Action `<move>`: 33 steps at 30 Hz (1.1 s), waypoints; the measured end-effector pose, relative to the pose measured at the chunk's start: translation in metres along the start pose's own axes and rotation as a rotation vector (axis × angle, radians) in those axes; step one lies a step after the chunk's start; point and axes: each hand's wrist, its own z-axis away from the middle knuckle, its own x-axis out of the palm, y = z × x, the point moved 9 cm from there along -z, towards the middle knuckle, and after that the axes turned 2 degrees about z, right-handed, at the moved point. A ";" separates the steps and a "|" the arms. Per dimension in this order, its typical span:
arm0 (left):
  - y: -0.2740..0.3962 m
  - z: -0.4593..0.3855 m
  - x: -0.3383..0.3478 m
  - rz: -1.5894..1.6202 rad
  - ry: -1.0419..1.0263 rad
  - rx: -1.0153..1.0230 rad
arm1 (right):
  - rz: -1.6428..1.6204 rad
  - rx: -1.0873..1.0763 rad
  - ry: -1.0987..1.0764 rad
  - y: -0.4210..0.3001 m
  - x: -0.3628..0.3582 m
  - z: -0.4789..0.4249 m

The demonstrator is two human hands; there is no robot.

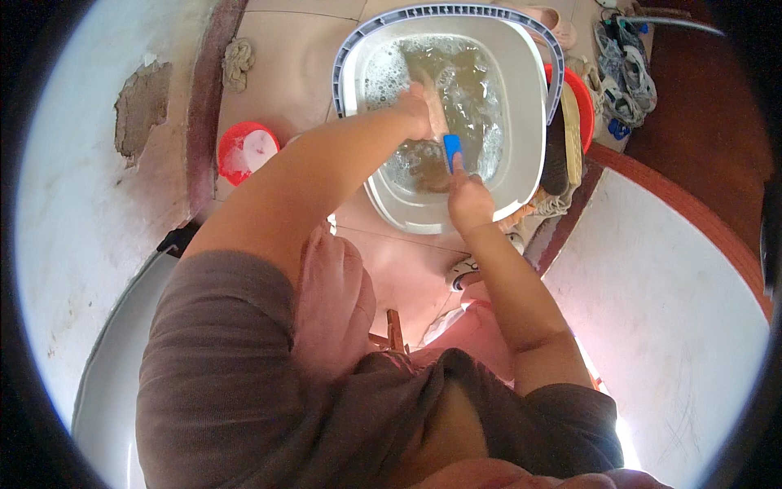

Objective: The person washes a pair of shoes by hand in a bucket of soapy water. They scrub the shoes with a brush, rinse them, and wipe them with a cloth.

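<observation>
A white plastic bucket with a raised grey handle stands in front of me, holding murky, sudsy water. My left hand is over the water, gripping a pale, narrow item whose far part dips under the surface; its kind cannot be told. From the near rim, my right hand reaches in, closed around a blue-handled tool, probably a brush. The blue part meets the near end of the pale item, and any bristles are hidden.
A small red bowl with white contents sits left on the tiled floor, near a crumpled cloth. To the right are a red basin, a shoe sole, laces and plastic-wrapped items. Low white walls flank both sides.
</observation>
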 end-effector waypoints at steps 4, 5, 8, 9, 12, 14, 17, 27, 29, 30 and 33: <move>0.007 0.004 -0.015 -0.026 0.102 0.060 | -0.194 0.056 0.127 0.024 -0.028 -0.009; 0.013 0.013 -0.026 -0.018 0.132 0.099 | -0.313 0.059 0.241 0.036 -0.037 -0.013; 0.013 0.027 -0.035 0.058 0.122 0.247 | -0.534 0.191 0.394 0.057 -0.047 -0.034; 0.013 0.031 -0.033 0.094 0.100 0.241 | -0.511 0.141 0.308 0.063 -0.026 -0.049; 0.016 0.037 -0.041 0.177 0.067 0.248 | -0.785 0.234 -0.093 0.063 0.037 -0.069; 0.025 0.043 -0.048 -0.009 0.048 0.226 | -0.754 0.169 0.111 0.049 0.008 -0.055; 0.025 0.045 -0.040 -0.127 0.033 0.251 | -0.772 -0.023 0.295 0.006 -0.038 -0.013; 0.036 0.043 -0.024 0.065 0.025 0.557 | -1.041 -0.130 0.212 -0.027 -0.068 -0.051; 0.041 0.051 -0.024 0.040 0.034 0.481 | -1.063 -0.071 0.148 -0.013 -0.052 -0.061; 0.042 0.053 -0.028 0.060 0.062 0.502 | -1.066 -0.133 0.162 -0.009 -0.044 -0.066; 0.032 0.043 -0.022 0.105 0.069 0.545 | -0.735 0.007 0.124 0.013 -0.014 -0.078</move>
